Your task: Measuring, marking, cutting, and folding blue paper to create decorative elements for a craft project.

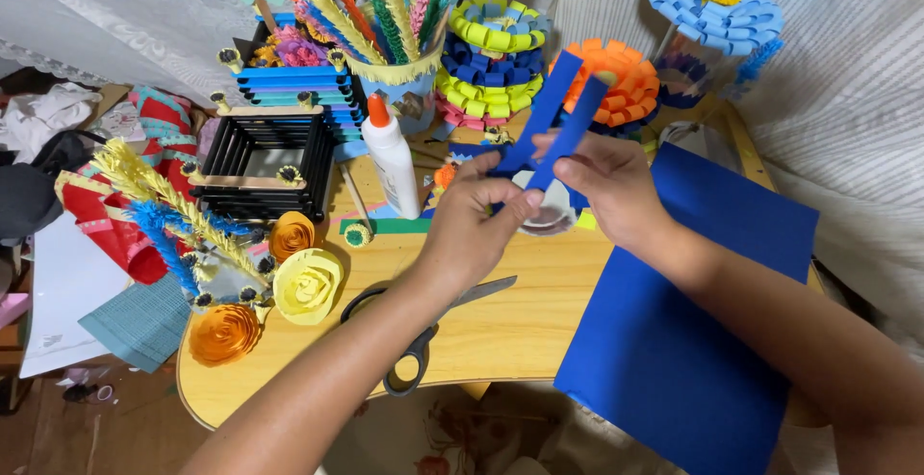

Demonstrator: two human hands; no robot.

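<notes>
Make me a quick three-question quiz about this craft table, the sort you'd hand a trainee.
1. True or false: both hands hold blue paper strips.
2. What lies on the table under the left hand's forearm? A) scissors B) ruler C) brush
3. What colour is the glue bottle's cap?

Key: 1 true, the right hand pinches them too. 2 A, the scissors. 3 orange.

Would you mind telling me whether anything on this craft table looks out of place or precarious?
The blue paper sheet overhangs the table's front right edge, partly unsupported. The scissors also lie at the front edge, partly under the left hand's forearm. Nothing looks spilled or damaged.
</notes>
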